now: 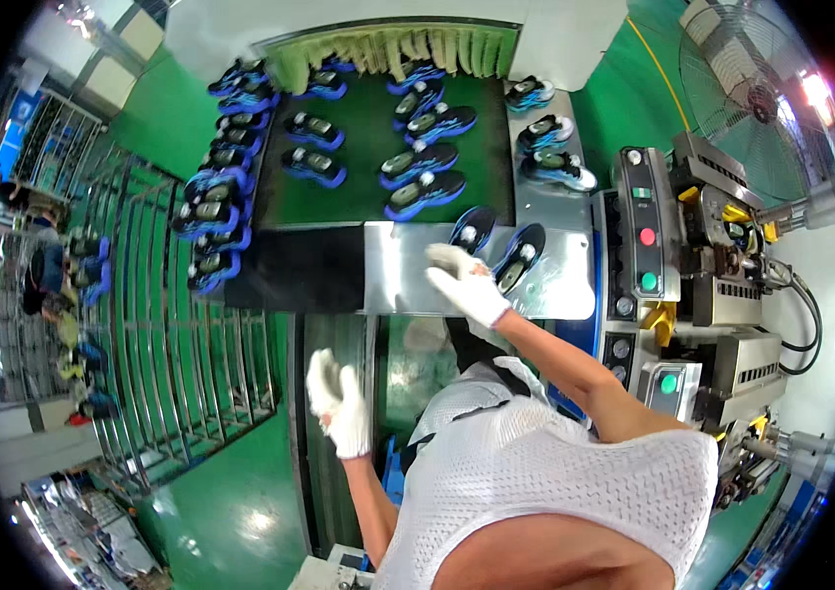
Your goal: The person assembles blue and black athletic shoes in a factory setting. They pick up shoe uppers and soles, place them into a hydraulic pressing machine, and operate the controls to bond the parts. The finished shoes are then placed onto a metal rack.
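White knitted gloves cover both hands. My right hand (465, 282) reaches over the metal ledge, fingers stretched out and apart, with nothing visible in it. Just beyond its fingertips lies a black and blue sneaker (474, 228); whether they touch is hard to tell. A second black sneaker with a blue sole (520, 256) lies tilted to the right of that hand. My left hand (341, 401) hangs lower, on the near side of the ledge (393, 270), thumb spread from the fingers, holding nothing.
Several sneakers (420, 195) stand on the green conveyor belt (354, 202), below a fringed curtain (388, 54). More sneakers line its left side (216, 211) and right side (557, 169). A machine with buttons (646, 236) stands right, a metal rack (191, 393) left.
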The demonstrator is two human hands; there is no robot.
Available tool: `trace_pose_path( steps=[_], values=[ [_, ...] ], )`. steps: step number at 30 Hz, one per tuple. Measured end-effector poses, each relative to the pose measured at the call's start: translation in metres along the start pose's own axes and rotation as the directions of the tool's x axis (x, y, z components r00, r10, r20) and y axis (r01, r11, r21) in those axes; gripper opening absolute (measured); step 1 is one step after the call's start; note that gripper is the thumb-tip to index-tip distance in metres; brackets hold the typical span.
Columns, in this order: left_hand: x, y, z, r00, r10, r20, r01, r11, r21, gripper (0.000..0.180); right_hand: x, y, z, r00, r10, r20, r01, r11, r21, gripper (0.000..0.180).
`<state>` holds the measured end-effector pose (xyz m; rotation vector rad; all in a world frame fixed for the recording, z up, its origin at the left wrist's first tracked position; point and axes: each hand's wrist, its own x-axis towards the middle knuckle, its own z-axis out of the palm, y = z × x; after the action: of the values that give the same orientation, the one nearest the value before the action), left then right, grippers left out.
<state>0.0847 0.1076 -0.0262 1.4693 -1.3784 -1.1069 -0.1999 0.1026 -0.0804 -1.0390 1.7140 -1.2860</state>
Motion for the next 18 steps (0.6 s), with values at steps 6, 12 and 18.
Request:
trace_pose_path(
  steps=[6, 12, 18],
  values=[
    [0.1, -0.013, 0.121, 0.919, 0.111, 0.378, -0.251, 0.904, 0.347, 0.054, 0.013, 0.045, -0.121, 0.92, 0.271, -0.283, -0.219, 0.955, 0.202, 0.049],
    [0.142, 0.011, 0.18, 0.856, 0.111, 0.504, -0.302, 0.9, 0.315, 0.053, 0.028, 0.068, -0.172, 0.798, 0.37, -0.475, -0.202, 0.908, 0.367, 0.058],
    [0.144, 0.008, 0.188, 0.851, 0.035, 0.524, -0.3, 0.852, 0.429, 0.054, 0.142, 0.085, -0.262, 0.68, 0.178, -0.712, -0.051, 0.979, 0.197, 0.06]
  ],
)
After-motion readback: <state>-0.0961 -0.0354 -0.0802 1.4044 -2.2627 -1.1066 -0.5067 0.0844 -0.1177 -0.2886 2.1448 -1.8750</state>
